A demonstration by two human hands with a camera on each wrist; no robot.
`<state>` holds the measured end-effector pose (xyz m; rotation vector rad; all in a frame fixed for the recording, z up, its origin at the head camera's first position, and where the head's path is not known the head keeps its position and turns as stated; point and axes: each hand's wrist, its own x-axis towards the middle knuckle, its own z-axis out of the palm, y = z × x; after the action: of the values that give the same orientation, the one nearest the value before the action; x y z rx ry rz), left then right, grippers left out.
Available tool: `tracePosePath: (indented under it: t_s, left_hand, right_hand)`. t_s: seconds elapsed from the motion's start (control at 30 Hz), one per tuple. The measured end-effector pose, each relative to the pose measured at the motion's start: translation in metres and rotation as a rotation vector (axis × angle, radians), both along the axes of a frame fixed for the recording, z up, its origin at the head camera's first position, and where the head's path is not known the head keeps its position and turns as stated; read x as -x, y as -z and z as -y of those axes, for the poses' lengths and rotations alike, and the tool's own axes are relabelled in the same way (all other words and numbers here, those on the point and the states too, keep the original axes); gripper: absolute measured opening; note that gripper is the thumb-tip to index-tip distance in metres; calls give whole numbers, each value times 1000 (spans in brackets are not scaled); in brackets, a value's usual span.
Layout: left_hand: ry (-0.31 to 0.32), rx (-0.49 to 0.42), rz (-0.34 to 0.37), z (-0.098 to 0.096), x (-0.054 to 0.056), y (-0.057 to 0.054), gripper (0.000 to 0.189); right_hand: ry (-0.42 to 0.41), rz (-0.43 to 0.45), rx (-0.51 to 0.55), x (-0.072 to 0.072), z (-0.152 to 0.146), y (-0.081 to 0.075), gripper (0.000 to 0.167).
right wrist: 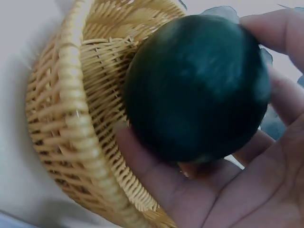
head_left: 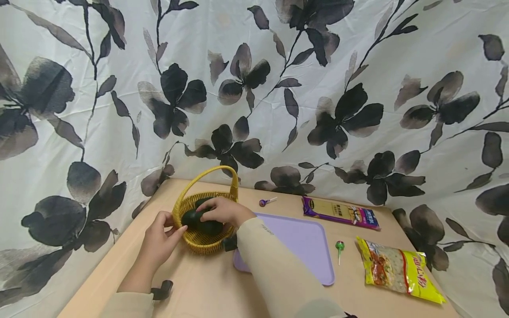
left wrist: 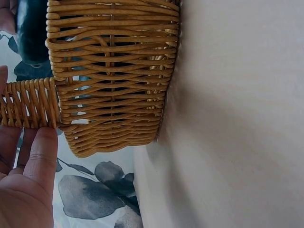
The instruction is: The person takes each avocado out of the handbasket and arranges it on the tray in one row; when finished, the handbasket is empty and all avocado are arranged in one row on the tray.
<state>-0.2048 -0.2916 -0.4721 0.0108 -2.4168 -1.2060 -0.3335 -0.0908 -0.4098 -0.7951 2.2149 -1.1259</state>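
Note:
A yellow woven basket [head_left: 203,249] with an arched handle [head_left: 199,177] stands at the left of the table. My left hand [head_left: 159,238] is at its left side. In the left wrist view, thumb and fingers pinch the foot of the handle [left wrist: 31,103] from both sides. My right hand [head_left: 226,210] reaches over the basket. It grips a smooth, dark green, rounded fruit or vegetable [right wrist: 197,90], thumb on one side and fingers on the other, at the basket's opening. More dark green shapes [head_left: 210,228] show inside the basket, partly hidden by the hand.
Right of the basket lies a lilac tray [head_left: 306,247], partly under my right sleeve. Around it are a purple-wrapped lollipop [head_left: 263,202], a green lollipop [head_left: 339,246], a purple and yellow packet [head_left: 339,213] and a yellow bag [head_left: 399,269]. A flowered curtain [head_left: 278,110] hangs behind.

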Motion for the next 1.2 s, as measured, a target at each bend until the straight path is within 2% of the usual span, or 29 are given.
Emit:
tracePosePath:
  t_s: [0.27, 0.47, 0.7, 0.97, 1.2]
  left_hand:
    - [-10, 6, 5, -1, 1, 1, 38]
    - [-10, -2, 13, -1, 1, 1, 38]
    - [-19, 6, 10, -3, -1, 2, 37]
    - [-34, 17, 7, -3, -2, 0, 38]
    - [-37, 22, 4, -2, -1, 0, 38]
  right_hand:
    - [39, 60, 131, 5, -14, -4, 31]
    - [93, 123, 181, 7, -25, -7, 34]
    - [152, 70, 186, 5, -42, -10, 37]
    - [189, 112, 242, 6, -61, -11, 33]
    - [262, 140, 293, 7, -75, -8, 27]
